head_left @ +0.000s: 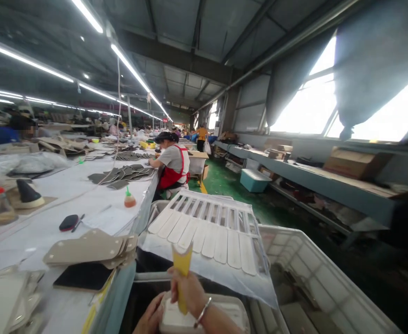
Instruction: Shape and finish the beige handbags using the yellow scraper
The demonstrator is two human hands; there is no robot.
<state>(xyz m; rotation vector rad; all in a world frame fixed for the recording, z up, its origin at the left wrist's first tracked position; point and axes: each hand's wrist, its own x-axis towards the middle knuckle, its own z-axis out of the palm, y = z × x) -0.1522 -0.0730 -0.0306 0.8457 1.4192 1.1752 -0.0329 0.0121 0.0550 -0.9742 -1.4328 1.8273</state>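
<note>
A flat yellow scraper-like tool stands upright in my right hand, its pale, notched end pointing up. The fingers are wrapped around it, and a silver bracelet circles the wrist. Below lies a white tub with whitish contents or a whitish surface. My left hand holds the tub's left side, its lower part cut off by the frame edge. Just beyond, several white rounded strips lie in a row on a white slatted rack covered partly with clear film.
On the left, a white-topped table carries beige cut pieces, a black pad and an orange glue bottle. A plastic crate stands at right. Ahead, a person in a red apron works at the table.
</note>
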